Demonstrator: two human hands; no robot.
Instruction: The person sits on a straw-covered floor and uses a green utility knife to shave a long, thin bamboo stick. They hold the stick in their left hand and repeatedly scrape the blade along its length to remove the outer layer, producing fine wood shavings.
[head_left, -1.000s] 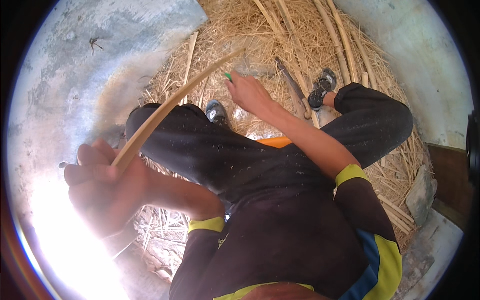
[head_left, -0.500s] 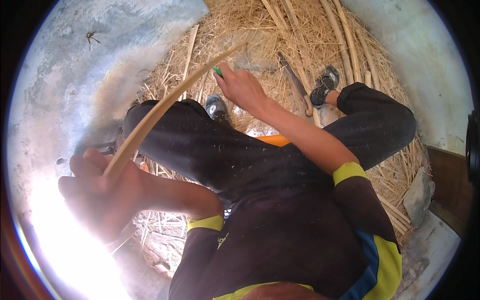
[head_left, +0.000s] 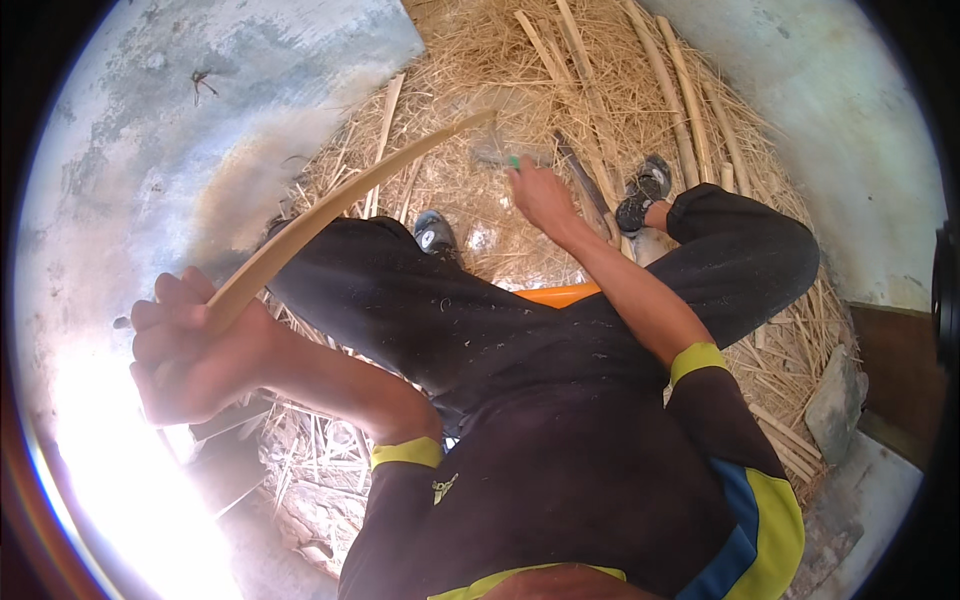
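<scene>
My left hand (head_left: 205, 345) is closed around the lower end of a long, flat strip of bamboo (head_left: 335, 210). The strip slants up and right over my left knee, its thin far tip above the shavings. In my right hand (head_left: 548, 203) is a small green-handled knife (head_left: 514, 161), mostly covered by the fingers; its blade is hard to make out. The knife is apart from the strip, right of and below its tip. Between my feet and farther out lies a dark long-bladed tool (head_left: 583, 170) on the litter.
Straw-like shavings (head_left: 470, 70) cover the floor. Several long bamboo poles (head_left: 685, 100) lie at the far right. Pale walls (head_left: 130, 180) stand on both sides. A grey stone (head_left: 838, 400) is at the right. Something orange (head_left: 560, 296) shows between my thighs.
My right hand with the knife has moved right and slightly nearer, away from the strip. The strip's tip is a little lower in view, and my left hand has shifted slightly.
</scene>
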